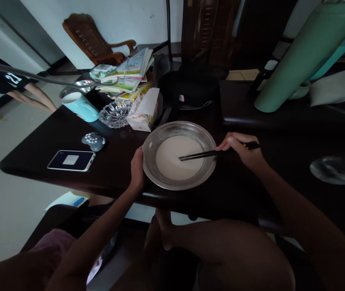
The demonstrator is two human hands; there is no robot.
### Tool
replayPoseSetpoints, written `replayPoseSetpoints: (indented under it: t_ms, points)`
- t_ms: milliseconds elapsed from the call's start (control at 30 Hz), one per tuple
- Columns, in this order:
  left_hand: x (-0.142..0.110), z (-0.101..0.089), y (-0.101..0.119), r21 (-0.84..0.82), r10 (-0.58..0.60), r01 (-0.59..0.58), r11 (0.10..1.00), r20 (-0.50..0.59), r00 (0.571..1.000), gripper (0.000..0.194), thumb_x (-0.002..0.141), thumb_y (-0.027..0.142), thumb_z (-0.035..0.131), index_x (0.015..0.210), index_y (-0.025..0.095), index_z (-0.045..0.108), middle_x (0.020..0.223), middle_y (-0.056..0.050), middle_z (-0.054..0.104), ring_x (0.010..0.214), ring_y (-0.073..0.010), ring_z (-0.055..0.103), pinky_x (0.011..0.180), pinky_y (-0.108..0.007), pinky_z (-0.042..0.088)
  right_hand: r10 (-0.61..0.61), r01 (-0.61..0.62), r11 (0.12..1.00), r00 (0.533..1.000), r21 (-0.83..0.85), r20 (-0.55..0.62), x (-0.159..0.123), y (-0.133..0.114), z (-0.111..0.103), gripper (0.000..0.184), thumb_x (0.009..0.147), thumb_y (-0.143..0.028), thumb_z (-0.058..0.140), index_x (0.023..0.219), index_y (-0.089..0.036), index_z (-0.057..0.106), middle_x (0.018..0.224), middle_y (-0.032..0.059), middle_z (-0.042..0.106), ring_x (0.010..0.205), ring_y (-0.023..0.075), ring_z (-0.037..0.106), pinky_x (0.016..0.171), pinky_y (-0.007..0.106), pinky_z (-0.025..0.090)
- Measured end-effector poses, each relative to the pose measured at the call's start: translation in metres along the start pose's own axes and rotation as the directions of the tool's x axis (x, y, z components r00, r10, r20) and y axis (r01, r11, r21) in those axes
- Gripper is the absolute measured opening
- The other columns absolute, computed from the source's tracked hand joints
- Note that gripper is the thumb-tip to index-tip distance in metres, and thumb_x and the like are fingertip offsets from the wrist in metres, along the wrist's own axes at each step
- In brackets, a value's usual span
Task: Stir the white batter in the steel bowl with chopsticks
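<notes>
A wide metal bowl stands near the front edge of the dark table, with a milky white liquid in it. My left hand grips the bowl's left side, its fingers against the outer wall and partly hidden. In my right hand, at the bowl's right side, is a pair of black chopsticks. Their tips dip into the liquid near the middle of the bowl, and the rear ends stick out past my fingers to the right.
Behind the bowl are a tissue box, a glass dish, a light blue cup and stacked books. A phone lies left, beside a grey gadget. A tall green cylinder stands right. Another person is far left.
</notes>
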State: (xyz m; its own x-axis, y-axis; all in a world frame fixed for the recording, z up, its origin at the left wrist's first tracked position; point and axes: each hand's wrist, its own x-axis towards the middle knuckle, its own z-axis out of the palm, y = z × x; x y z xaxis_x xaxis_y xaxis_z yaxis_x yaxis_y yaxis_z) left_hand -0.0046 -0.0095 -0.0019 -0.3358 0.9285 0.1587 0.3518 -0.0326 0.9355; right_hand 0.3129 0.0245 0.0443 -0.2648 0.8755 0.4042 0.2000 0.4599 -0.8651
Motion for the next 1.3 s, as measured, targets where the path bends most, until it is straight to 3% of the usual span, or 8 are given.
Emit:
replayPoseSetpoints:
  t_ms: [133,300,467,633,800,967,1167,1300]
  points:
    - [0.0005,0.0001,-0.0005,0.009,0.002,-0.002,1.000,0.001,1.000,0.046,0.096,0.042,0.033,0.115,0.014,0.065,0.116,-0.007,0.069,0.111,-0.0228,0.060,0.100,-0.032,0.045,-0.042,0.046,0.998,0.994,-0.035,0.097,-0.0003,-0.0013,0.0033,0.024,0.091,-0.039,0.062,0.074,-0.027,0.073,0.079,0.0017,0.076,0.079,0.0204,0.065,0.072,0.038,0.051]
    - [-0.0004,0.0003,0.0026,-0.009,-0.030,0.030,1.000,-0.012,0.999,0.047,0.095,0.045,0.035,0.114,0.016,0.066,0.115,-0.007,0.069,0.111,-0.0231,0.060,0.099,-0.032,0.045,0.008,-0.009,1.000,0.999,-0.019,-0.034,-0.0002,-0.0011,0.0016,0.035,0.092,-0.046,0.058,0.064,-0.027,0.069,0.072,0.0026,0.073,0.071,0.0204,0.065,0.071,0.040,0.051]
    - [-0.0016,-0.0001,0.0046,0.020,-0.011,0.011,1.000,-0.003,1.000,0.043,0.096,0.039,0.035,0.116,0.016,0.065,0.120,-0.007,0.068,0.114,-0.0226,0.058,0.103,-0.032,0.042,-0.035,0.038,0.999,0.994,-0.031,0.100,-0.0017,0.0002,0.0035,0.023,0.091,-0.041,0.062,0.076,-0.027,0.073,0.080,0.0021,0.075,0.080,0.0209,0.066,0.075,0.039,0.052]
    - [-0.0005,-0.0002,0.0012,0.015,-0.020,0.020,1.000,0.000,1.000,0.046,0.096,0.043,0.033,0.115,0.016,0.066,0.118,-0.007,0.069,0.111,-0.0231,0.059,0.101,-0.033,0.044,-0.025,0.025,1.000,1.000,-0.019,-0.015,-0.0007,0.0003,0.0013,0.032,0.093,-0.039,0.058,0.067,-0.026,0.070,0.074,0.0019,0.074,0.073,0.0199,0.066,0.072,0.038,0.051]
    - [-0.0003,0.0004,0.0025,0.002,-0.016,0.016,1.000,-0.006,1.000,0.043,0.095,0.041,0.036,0.113,0.017,0.066,0.117,-0.007,0.069,0.112,-0.0242,0.058,0.102,-0.035,0.043,-0.052,0.054,0.998,0.993,-0.018,0.106,-0.0016,0.0005,0.0030,0.022,0.092,-0.035,0.061,0.076,-0.027,0.073,0.079,0.0017,0.075,0.078,0.0202,0.066,0.073,0.038,0.052]
    - [-0.0012,0.0005,0.0047,-0.005,-0.033,0.033,0.999,-0.013,0.999,0.043,0.095,0.042,0.035,0.113,0.017,0.066,0.116,-0.007,0.070,0.110,-0.0237,0.060,0.100,-0.035,0.045,-0.026,0.026,0.999,1.000,-0.019,-0.018,-0.0013,-0.0009,0.0024,0.033,0.094,-0.039,0.057,0.066,-0.026,0.069,0.072,0.0023,0.073,0.073,0.0202,0.066,0.071,0.039,0.051]
    - [-0.0016,0.0010,0.0053,-0.009,-0.015,0.015,1.000,0.000,1.000,0.043,0.096,0.039,0.034,0.114,0.017,0.066,0.119,-0.007,0.069,0.113,-0.0234,0.059,0.101,-0.034,0.044,-0.059,0.063,0.997,0.994,-0.044,0.088,-0.0008,0.0004,0.0041,0.024,0.092,-0.039,0.061,0.074,-0.028,0.072,0.078,0.0013,0.075,0.079,0.0211,0.065,0.073,0.040,0.051]
    - [-0.0020,-0.0009,0.0046,-0.013,-0.022,0.022,1.000,0.001,1.000,0.043,0.095,0.040,0.035,0.115,0.016,0.065,0.119,-0.007,0.069,0.113,-0.0234,0.059,0.100,-0.033,0.045,-0.031,0.030,0.999,0.999,-0.037,-0.023,-0.0005,0.0020,0.0025,0.031,0.093,-0.039,0.058,0.068,-0.026,0.070,0.075,0.0016,0.074,0.074,0.0198,0.066,0.072,0.038,0.051]
